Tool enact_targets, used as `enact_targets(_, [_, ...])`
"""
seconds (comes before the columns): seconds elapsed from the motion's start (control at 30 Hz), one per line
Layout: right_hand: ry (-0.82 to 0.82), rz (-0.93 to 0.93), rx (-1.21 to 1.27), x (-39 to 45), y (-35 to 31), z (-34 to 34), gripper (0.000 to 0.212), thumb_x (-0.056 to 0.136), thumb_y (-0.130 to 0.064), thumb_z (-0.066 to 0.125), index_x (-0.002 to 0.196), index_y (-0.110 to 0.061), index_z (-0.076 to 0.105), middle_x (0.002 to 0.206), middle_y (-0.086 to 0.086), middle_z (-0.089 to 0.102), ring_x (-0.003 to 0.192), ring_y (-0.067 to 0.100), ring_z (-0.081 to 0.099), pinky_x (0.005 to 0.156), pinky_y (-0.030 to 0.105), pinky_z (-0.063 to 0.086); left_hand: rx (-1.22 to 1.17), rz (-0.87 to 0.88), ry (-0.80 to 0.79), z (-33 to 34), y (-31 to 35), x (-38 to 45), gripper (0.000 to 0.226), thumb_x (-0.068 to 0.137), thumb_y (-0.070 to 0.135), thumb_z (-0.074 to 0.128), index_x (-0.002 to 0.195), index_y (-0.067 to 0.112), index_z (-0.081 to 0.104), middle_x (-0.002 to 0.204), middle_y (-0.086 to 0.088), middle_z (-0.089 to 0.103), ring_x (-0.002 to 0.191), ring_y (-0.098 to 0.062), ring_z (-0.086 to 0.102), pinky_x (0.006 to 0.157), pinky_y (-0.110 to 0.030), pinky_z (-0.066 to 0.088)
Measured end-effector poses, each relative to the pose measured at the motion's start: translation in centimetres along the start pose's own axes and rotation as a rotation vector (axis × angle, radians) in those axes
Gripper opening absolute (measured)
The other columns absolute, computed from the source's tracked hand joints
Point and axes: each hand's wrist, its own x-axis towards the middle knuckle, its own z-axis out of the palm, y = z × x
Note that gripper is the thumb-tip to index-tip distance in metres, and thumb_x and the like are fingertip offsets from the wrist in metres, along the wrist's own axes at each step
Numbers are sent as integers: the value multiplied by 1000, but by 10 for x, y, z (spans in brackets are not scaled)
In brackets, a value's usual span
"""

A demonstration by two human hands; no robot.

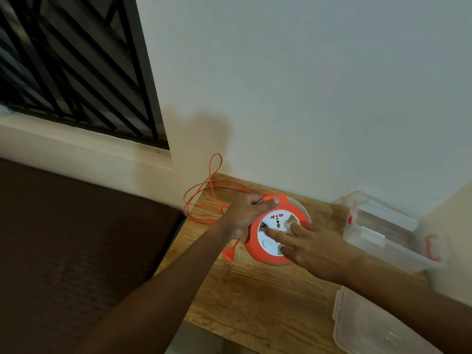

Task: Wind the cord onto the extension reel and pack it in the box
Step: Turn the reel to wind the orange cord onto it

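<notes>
Left hand (245, 213) pinches thin, limp cord (204, 190) at rim of light, rigid reel (274, 231); right hand (309, 247) fingers straight, pressing hub, the likely turning point.

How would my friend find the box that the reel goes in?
Look at the wooden table by the wall. The box sits at its far right end, beyond the orange reel. It is see-through with red clips, and deep, unlike the flat lid nearer you.

wooden table (258, 297) lower centre | plain pale wall (306, 93) upper right | dark barred window (69, 65) upper left | dark brown surface (76, 238) lower left
</notes>
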Motion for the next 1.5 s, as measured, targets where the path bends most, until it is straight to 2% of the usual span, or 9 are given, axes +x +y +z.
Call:
enact_targets(0.37, [-120, 216, -2, 18, -11, -1, 57, 96, -19, 56, 147, -25, 30, 161, 19, -7, 115, 51, 48, 102, 63, 36, 46, 101, -33, 12, 19, 12, 24, 91, 38, 81, 92, 14, 82, 94, -10, 82, 81, -28, 79, 69, -35, 61])
enact_targets(0.5, [-82, 300, -4, 25, -2, -16, 61, 96, -16, 52, 146, -27, 20, 155, 31, 7, 85, 41, 63, 89, 54, 48, 55, 162, 34, 13, 28, 17, 29, 96, 35, 77, 71, 20, 77, 68, 0, 75, 61, -12, 70, 61, -22, 53])
enact_targets(0.63, [-28, 383, -97, 26, 12, -30, 62, 86, -21, 66, 140, -36, 38, 130, 31, 51, 61, 31, 65, 61, 38, 52, -19, 185, 71, 10, 31, 18, 52, 100, 36, 71, 106, -15, 67, 102, -41, 68, 79, -35, 66, 72, -43, 52])
enact_targets(0.77, [12, 390, -41, 37, 27, -30, 63, 89, -22, 58, 143, -36, 28, 115, 22, 60, 67, 32, 67, 62, 36, 51, -226, 166, 148, 14, 36, 22, 52, 100, 30, 71, 111, -20, 62, 101, -32, 69, 87, -37, 66, 74, -43, 57])
enact_targets(0.93, [286, 929, 835, 54, 42, -29, 64, 86, -60, 52, 143, -35, 37, 124, 2, 64, 99, 27, 65, 69, 35, 49, -401, 222, 363, 29, 34, 27, 51, 94, 27, 79, 86, -18, 57, 85, -24, 55, 81, -35, 51, 73, -51, 47])
enact_targets(1.1, [271, 1089, 1713, 66, 36, -22, 71, 89, -45, 63, 150, -26, 32, 139, 4, 53, 94, 21, 68, 58, 30, 57, -285, 215, 367, 18, 22, 35, 39, 92, 35, 79, 94, -3, 75, 87, -33, 71, 78, -35, 69, 72, -60, 60])
enact_targets(1.2, [260, 1014, 1307, 57, 32, -16, 71, 86, -44, 64, 148, -23, 35, 140, 2, 55, 113, 22, 62, 82, 35, 55, -285, 174, 284, 10, 22, 37, 26, 97, 32, 75, 95, 8, 80, 87, -19, 79, 72, -26, 76, 62, -39, 63])
enact_targets(1.33, [389, 706, 476, 39, 37, -16, 43, 83, -29, 68, 125, -23, 59, 108, 4, 72, 83, 24, 70, 62, 33, 55, -287, 140, 213, 6, 32, 35, 27, 99, 32, 72, 105, 6, 78, 99, -21, 80, 78, -29, 79, 64, -38, 65])
enact_targets(1.5, [277, 216, 90, 24, 43, -1, 36, 75, -16, 81, 109, -18, 70, 139, 13, 52, 108, 34, 62, 65, 45, 60, -187, 131, 159, 8, 45, 33, 42, 100, 27, 72, 111, -14, 69, 100, -29, 77, 74, -31, 78, 56, -35, 64])
